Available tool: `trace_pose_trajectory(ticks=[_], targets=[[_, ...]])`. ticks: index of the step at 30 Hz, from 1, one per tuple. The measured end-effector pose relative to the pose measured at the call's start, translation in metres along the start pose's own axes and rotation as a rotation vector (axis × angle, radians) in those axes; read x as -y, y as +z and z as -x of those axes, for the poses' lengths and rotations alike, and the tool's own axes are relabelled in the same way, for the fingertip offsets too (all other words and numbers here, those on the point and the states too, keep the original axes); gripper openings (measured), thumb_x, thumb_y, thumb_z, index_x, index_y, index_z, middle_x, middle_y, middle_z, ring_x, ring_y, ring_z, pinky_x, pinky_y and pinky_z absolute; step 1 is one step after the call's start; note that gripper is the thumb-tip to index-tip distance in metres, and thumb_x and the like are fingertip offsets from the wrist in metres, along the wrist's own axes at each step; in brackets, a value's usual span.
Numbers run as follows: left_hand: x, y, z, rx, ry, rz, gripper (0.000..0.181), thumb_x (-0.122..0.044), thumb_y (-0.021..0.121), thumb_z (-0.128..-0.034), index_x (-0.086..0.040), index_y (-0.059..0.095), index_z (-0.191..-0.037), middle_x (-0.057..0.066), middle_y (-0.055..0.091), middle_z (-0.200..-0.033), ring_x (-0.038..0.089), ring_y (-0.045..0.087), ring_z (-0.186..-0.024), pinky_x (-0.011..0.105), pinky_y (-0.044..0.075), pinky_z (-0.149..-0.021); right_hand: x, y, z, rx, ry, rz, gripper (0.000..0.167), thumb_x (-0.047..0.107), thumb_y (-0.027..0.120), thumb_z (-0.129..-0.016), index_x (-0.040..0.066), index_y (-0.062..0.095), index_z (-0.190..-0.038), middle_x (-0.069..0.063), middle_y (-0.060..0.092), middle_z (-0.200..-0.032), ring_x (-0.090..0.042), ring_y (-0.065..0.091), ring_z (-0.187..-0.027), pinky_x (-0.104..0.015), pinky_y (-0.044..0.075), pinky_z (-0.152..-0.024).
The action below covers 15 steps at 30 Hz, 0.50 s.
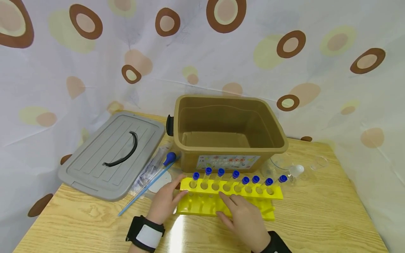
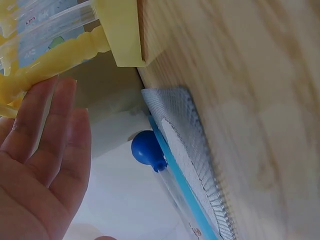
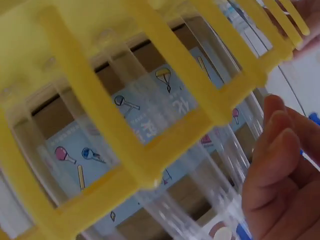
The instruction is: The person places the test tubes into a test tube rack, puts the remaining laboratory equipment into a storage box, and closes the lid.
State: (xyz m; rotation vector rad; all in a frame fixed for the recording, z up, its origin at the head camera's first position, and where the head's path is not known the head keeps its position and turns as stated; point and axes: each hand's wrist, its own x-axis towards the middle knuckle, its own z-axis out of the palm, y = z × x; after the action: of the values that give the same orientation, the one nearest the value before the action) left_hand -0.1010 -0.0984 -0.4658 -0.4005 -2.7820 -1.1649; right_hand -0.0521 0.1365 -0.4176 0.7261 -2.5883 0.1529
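A yellow test tube rack (image 1: 202,207) stands on the table, holding a row of clear test tubes (image 1: 232,180) with blue caps. My left hand (image 1: 166,198) grips the rack's left end, thumb in front and forefinger behind; in the left wrist view the fingers (image 2: 50,127) touch the yellow frame. Before the rack's middle is my right hand (image 1: 246,218), its forefinger at the front edge of the upper shelf and its thumb lower down. The right wrist view shows the right fingers (image 3: 275,145) loosely bent beside the rack, with nothing held between them.
Behind the rack stands an open brown bin (image 1: 232,151) with a label. Its grey lid (image 1: 110,154) lies at left. Between them are a blue rubber bulb (image 1: 170,158), a blue stick (image 1: 148,186) and plastic packets (image 1: 147,174). Clear glassware (image 1: 294,172) stands at right.
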Motion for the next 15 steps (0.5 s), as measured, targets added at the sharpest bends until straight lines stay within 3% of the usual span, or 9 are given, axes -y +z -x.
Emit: trace_pose_trajectory(ticks=[2, 7, 15], targets=[[-0.001, 0.002, 0.001, 0.0, 0.008, 0.01, 0.045, -0.024, 0.063, -0.0875, -0.012, 0.054, -0.129, 0.005, 0.065, -0.093, 0.019, 0.061, -0.08, 0.029, 0.048, -0.067, 0.002, 0.005, -0.002, 0.028, 0.016, 0.021, 0.05, 0.037, 0.082, -0.067, 0.014, 0.069, -0.11, 0.004, 0.058, -0.078, -0.006, 0.05, -0.064, -0.013, 0.034, -0.05], [-0.005, 0.002, 0.002, 0.017, 0.012, 0.017, 0.043, -0.022, 0.067, -0.0852, -0.013, 0.056, -0.126, 0.002, 0.063, -0.09, 0.016, 0.058, -0.076, 0.026, 0.044, -0.063, 0.007, 0.012, -0.002, 0.07, 0.027, 0.031, 0.046, 0.039, 0.08, -0.07, 0.016, 0.07, -0.109, 0.004, 0.056, -0.08, -0.006, 0.048, -0.066, -0.013, 0.031, -0.049], [-0.005, -0.005, 0.003, 0.115, 0.017, 0.072, 0.045, -0.021, 0.065, -0.087, -0.013, 0.053, -0.13, 0.004, 0.064, -0.097, 0.018, 0.059, -0.085, 0.03, 0.047, -0.068, 0.013, 0.012, -0.004, 0.103, 0.066, 0.065, 0.051, 0.04, 0.079, -0.07, 0.014, 0.068, -0.113, 0.004, 0.053, -0.076, -0.007, 0.042, -0.063, -0.014, 0.027, -0.05]])
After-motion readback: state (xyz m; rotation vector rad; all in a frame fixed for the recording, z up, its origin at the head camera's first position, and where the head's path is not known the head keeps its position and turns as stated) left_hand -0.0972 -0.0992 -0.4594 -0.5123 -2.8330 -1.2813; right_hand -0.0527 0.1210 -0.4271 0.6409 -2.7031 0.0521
